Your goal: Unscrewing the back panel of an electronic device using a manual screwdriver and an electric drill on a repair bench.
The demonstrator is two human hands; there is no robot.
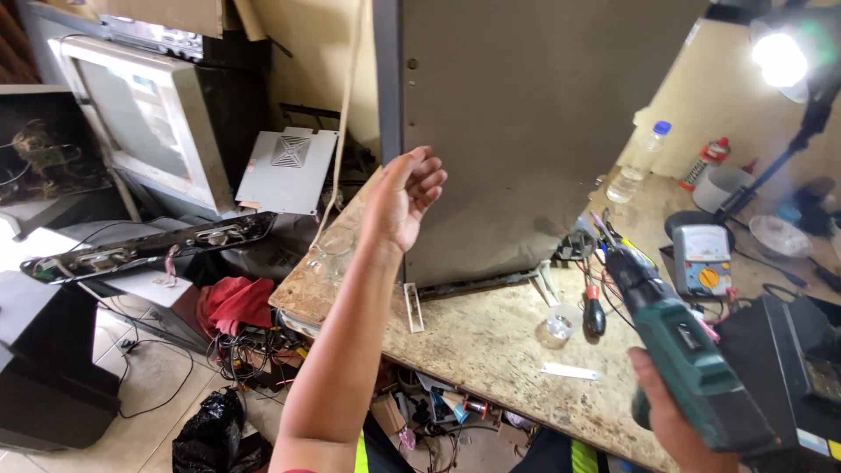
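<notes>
Drill (679, 350), green and dark, is hanging over the worktop (491, 337) right of the grey panel (517, 131), which is standing upright on the chipboard. Clutter is crowding the panel's right; bare board is lying before it. The right hand (670, 416) is clenching the drill's handle. The left hand (405, 194) is hovering loosely open beside the panel's left edge, holding nothing.
</notes>
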